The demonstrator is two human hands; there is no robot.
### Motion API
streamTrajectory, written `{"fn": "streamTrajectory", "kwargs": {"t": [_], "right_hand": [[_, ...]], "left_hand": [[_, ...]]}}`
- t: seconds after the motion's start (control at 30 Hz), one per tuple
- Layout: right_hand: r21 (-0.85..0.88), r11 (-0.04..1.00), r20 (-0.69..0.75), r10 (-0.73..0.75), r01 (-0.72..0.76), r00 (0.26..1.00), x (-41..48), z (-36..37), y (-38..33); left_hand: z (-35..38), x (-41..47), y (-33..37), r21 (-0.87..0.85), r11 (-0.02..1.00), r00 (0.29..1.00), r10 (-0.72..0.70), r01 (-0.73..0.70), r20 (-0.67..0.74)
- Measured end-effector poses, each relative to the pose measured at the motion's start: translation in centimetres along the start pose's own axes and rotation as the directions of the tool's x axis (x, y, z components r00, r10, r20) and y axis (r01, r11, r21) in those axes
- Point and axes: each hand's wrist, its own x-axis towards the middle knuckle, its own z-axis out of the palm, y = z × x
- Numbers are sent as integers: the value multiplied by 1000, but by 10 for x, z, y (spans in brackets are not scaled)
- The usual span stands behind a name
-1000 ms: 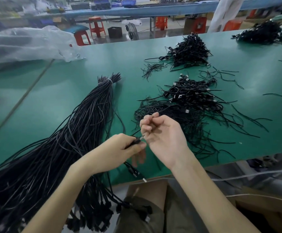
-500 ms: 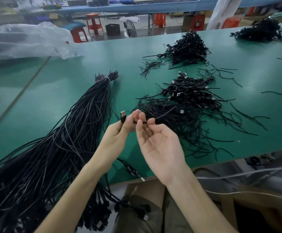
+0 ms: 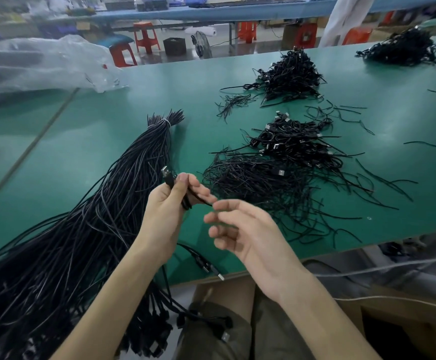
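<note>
Table (image 3: 102,162): green work surface that fills most of the view; its near edge runs just in front of the person's lap.
Long cable bundle (image 3: 89,229): black cables lying on the left part of the table, fanning out toward the near left corner and hanging over the edge.
Plastic bag (image 3: 37,66): clear and crumpled, at the far left of the table, well apart from the hands.
Loose wire heap (image 3: 271,183): short black wires spread on the table, just right of the hands.
Plug pile (image 3: 297,141): coiled black leads with metal plugs, touching the far side of the loose wire heap.
Far pile (image 3: 292,74): more black leads, beyond the plug pile.
Right hand (image 3: 245,235): raised above the near table edge, blurred, fingers relaxed and slightly bent, gripping nothing.
Left hand (image 3: 166,214): raised just beside the right hand, thumb and fingers clamped on the short cable.
Short cable (image 3: 185,201): black, held in the left hand above the table; its free end points toward the right hand's fingertips; contact cannot be told.
USB plug (image 3: 166,173): metal tip projecting above the left thumb.
White tie (image 3: 163,122): binds the bundle's far end.
</note>
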Motion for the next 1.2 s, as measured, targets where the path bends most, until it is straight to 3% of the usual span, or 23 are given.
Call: {"fn": "streamTrajectory", "kwargs": {"t": [0.07, 0.17, 0.3, 0.4, 0.53, 0.7, 0.83, 1.0, 1.2], "right_hand": [[-275, 943, -53, -207, 185, 977, 2, 3, -3], [-637, 697, -67, -477, 330, 876, 13, 6, -3], [-774, 565, -6, -458, 286, 889, 25, -2, -1], [-698, 658, 44, -355, 283, 934, 32, -8, -2], [-532, 793, 85, -298, 296, 951, 31, -14, -4], [-533, 790, 128, -278, 302, 952, 33, -9, 0], [-245, 935, 205, -210, 258, 956, 29, -2, 6], [-246, 932, 185, -223, 265, 957, 27, -1, 8], [-418, 835, 104, -348, 359, 932, 27, -8, 16]], "left_hand": [[1, -1, -3, 77, 997, 999, 30, -31, 17], [6, -2, -6, 95, 995, 997, 35, -41, 64], [8, -1, 2, -53, 999, 987, 2, 6, 160], [7, -3, 7, -117, 992, 960, -22, 56, 278], [4, -6, 14, -151, 986, 944, -22, 76, 329], [7, -11, 21, -215, 968, 940, -51, 129, 337], [15, -17, 24, -179, 967, 920, -100, 180, 380], [17, -20, 21, -76, 981, 912, -137, 179, 387], [14, -21, 17, 63, 990, 901, -142, 127, 411]]}}
